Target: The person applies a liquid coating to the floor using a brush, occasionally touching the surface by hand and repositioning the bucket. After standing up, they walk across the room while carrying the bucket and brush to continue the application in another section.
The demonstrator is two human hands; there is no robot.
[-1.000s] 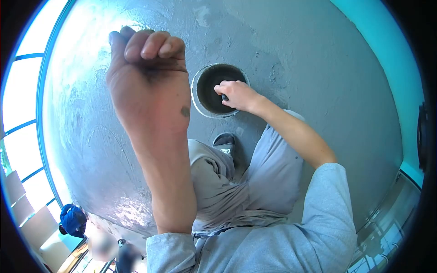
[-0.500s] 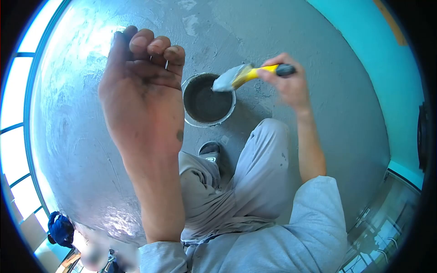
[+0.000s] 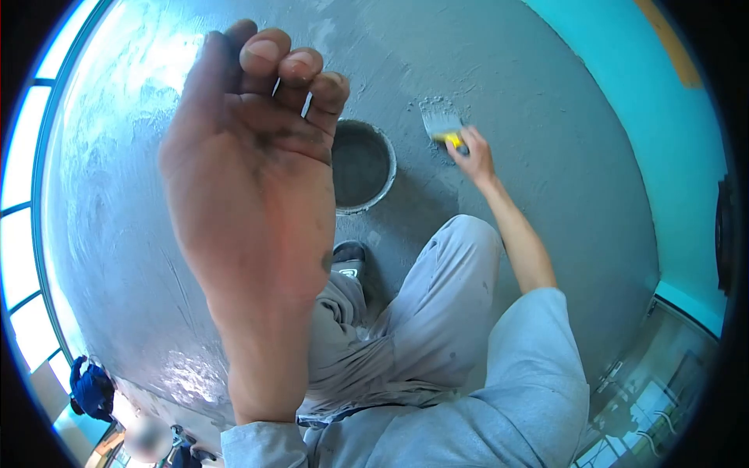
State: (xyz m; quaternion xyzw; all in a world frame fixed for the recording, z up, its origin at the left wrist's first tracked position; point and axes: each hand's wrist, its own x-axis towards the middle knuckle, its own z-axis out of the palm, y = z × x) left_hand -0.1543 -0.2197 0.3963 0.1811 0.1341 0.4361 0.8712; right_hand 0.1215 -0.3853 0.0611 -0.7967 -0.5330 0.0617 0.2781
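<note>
My left hand (image 3: 253, 179) is raised close to the camera, palm towards me. Its fingers curl loosely with gaps between them, nothing is in them, and grey smudges mark the palm. In my right hand (image 3: 474, 156) is a putty knife (image 3: 442, 121) with a yellow and black handle. Its wide, grey-coated blade lies against the grey floor (image 3: 546, 117), where crumbly wet material gathers around the edge. Left of the knife stands a round bucket (image 3: 392, 168) with a smeared rim and dark grey inside, partly hidden behind my left hand.
My bent knee (image 3: 468, 242) and shoe (image 3: 349, 257) are just below the bucket. A turquoise wall (image 3: 632, 101) borders the floor on the right, and bright windows (image 3: 27, 148) line the left. A person in dark blue (image 3: 92, 388) is at the lower left.
My right hand has brought the putty knife from over the bucket to the floor on its right. My left hand has risen slightly and covers more of the bucket.
</note>
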